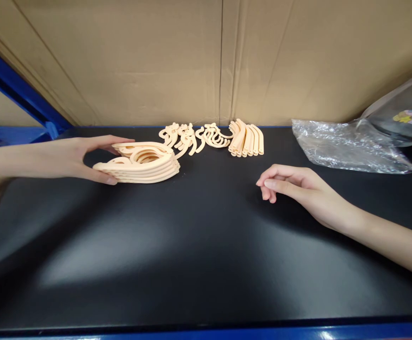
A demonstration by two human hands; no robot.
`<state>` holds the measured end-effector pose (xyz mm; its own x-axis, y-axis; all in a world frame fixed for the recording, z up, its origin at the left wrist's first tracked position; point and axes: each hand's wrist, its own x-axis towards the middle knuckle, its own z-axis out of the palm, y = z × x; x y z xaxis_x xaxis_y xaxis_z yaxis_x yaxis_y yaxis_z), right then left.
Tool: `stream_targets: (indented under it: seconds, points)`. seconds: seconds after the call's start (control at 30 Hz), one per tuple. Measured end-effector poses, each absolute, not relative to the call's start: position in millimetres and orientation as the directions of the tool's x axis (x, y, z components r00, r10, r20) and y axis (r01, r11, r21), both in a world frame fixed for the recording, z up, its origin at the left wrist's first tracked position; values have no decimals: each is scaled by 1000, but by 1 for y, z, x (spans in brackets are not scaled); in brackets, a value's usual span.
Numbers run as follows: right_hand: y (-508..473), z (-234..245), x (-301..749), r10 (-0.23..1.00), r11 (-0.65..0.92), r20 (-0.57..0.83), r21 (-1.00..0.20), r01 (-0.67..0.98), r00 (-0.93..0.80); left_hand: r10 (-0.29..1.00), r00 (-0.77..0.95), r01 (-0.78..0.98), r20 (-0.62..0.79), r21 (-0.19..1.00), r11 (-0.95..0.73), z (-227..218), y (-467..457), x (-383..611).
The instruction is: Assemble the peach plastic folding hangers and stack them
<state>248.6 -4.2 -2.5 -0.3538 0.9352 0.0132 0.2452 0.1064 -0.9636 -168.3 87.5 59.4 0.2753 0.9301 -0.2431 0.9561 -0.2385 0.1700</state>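
My left hand [81,158] grips the left end of a stack of flat beige pieces [145,174], with the fingers behind it and the thumb along its front side. The pieces look like plastic, with curved outlines and a large round opening, and lie evenly one on another. My right hand [287,186] is just above the black tabletop, right of centre. Its fingers are curled with the thumb resting against them, and nothing shows in them. Nearest to it is a bundle of curved beige bars [246,139], which it does not touch.
Several small beige hook-shaped pieces [192,139] lie in a loose heap at the back, behind the stack. A crumpled clear plastic bag [347,146] and a roll of clear tape [397,113] are at the back right. Cardboard [156,61] stands behind the black table [192,255].
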Motion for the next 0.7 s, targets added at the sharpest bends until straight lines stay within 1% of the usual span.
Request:
stream_targets:
  seconds: [0.23,0.43,0.63,0.7]
  points:
    - [-4,-3,249,933,108,11,-962,250,-359,932,276,956,-236,171,-240,57,89,-171]
    - [-5,-2,249,934,105,12,-965,241,-358,945,229,971,-235,126,-204,62,85,-161]
    - [-4,-2,248,932,114,18,-962,247,-362,948,211,975,-240,119,-187,61,87,-164]
    - [-4,-1,248,933,114,17,-962,248,-361,943,232,970,-238,131,-206,59,88,-167]
